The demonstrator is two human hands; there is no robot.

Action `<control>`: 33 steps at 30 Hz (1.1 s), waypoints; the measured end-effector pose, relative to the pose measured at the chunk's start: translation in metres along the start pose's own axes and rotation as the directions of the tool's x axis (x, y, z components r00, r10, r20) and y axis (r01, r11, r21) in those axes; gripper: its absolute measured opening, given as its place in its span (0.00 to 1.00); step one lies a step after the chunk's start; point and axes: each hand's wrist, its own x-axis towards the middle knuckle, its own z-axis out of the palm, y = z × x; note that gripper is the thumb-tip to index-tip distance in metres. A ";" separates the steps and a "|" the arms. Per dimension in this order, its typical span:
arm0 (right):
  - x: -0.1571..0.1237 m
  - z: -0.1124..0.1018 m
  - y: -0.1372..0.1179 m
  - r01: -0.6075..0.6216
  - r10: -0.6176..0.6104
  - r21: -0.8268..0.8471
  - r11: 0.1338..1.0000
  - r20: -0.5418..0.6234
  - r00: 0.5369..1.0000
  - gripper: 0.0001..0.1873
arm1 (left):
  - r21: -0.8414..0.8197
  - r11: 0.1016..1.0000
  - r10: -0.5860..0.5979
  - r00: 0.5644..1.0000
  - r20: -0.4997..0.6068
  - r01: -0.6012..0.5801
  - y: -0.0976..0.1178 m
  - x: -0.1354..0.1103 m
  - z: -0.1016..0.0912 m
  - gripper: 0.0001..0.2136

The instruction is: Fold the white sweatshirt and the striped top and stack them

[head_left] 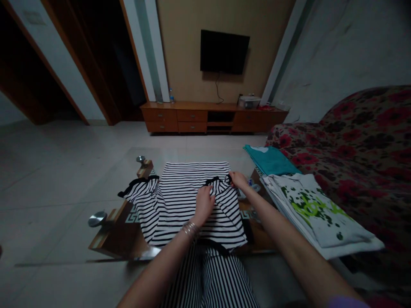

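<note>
A black-and-white striped shirt (pixel 180 192) is spread on a glass-topped coffee table (pixel 128 246), its black neckband towards me. On the left, one sleeve (pixel 144 205) with a black cuff lies bent away from me. The right sleeve is folded over the body of the shirt. My left hand (pixel 204 205), with bangles at the wrist, is closed on this sleeve near its black cuff. My right hand (pixel 238 179) pinches the cuff's other end at the shirt's right edge. Vertically striped cloth (pixel 208 278) shows below the table edge, nearest me.
Right of the shirt lie a folded white shirt with green print (pixel 321 209) and folded teal clothing (pixel 272 160). A flowered sofa (pixel 359 132) stands at the right. Across the floor is a low wooden cabinet (pixel 192 115) under a wall television (pixel 224 51).
</note>
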 end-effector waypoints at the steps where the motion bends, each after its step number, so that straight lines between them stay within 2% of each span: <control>1: 0.004 0.003 -0.005 -0.008 0.008 0.034 0.999 0.008 1.000 0.25 | 0.072 0.996 -0.050 0.998 -0.025 0.052 -0.009 0.019 -0.001 0.19; 4: 0.011 0.011 -0.013 0.002 -0.002 0.163 0.987 -0.004 1.000 0.20 | 0.197 0.968 -0.159 0.987 0.006 0.155 -0.029 0.060 0.001 0.28; 7: 0.012 0.016 -0.013 0.032 -0.028 0.317 0.948 -0.017 0.999 0.26 | 0.208 0.969 -0.163 0.977 0.135 0.133 -0.040 0.078 0.002 0.20; 9: 0.012 0.016 -0.010 0.051 -0.048 0.428 0.902 -0.019 0.999 0.28 | 0.193 0.977 -0.125 0.975 0.185 0.089 -0.042 0.080 0.002 0.12; 11: 0.012 0.017 -0.006 0.052 -0.049 0.527 0.848 -0.020 0.999 0.28 | 0.171 0.983 -0.095 0.978 0.184 0.063 -0.042 0.078 0.002 0.08; 15: 0.013 0.018 0.000 -0.031 0.007 0.627 0.779 0.041 0.999 0.18 | 0.155 0.979 -0.151 0.982 0.115 0.133 -0.040 0.070 0.005 0.10; 17: 0.013 0.017 -0.001 -0.077 0.029 0.616 0.784 0.087 0.996 0.14 | 0.151 0.969 -0.209 0.974 0.085 0.195 -0.040 0.068 0.008 0.11; 19: 0.013 0.015 -0.006 -0.096 0.050 0.565 0.819 0.097 0.994 0.18 | 0.145 0.963 -0.243 0.966 0.087 0.229 -0.039 0.068 0.009 0.13; 22: 0.008 0.012 -0.022 -0.084 0.081 0.463 0.882 0.025 0.996 0.22 | 0.138 0.965 -0.240 0.964 0.118 0.224 -0.037 0.070 0.008 0.17; 25: -0.004 0.014 -0.043 -0.009 0.029 0.218 0.976 -0.089 0.996 0.30 | 0.130 0.980 -0.178 0.962 0.208 0.153 -0.037 0.071 0.003 0.18; 28: -0.015 0.023 -0.057 0.047 -0.052 -0.044 0.998 -0.125 0.991 0.35 | 0.142 0.990 -0.063 0.934 0.352 0.013 -0.043 0.068 -0.006 0.17; 30: -0.017 0.029 -0.057 0.023 -0.020 0.018 1.000 -0.119 0.993 0.36 | 0.154 0.986 -0.009 0.919 0.394 -0.057 -0.049 0.064 -0.012 0.17; 33: -0.011 0.035 -0.045 0.002 0.033 0.266 0.964 -0.127 0.991 0.32 | 0.172 0.980 0.023 0.926 0.378 -0.095 -0.058 0.058 -0.019 0.11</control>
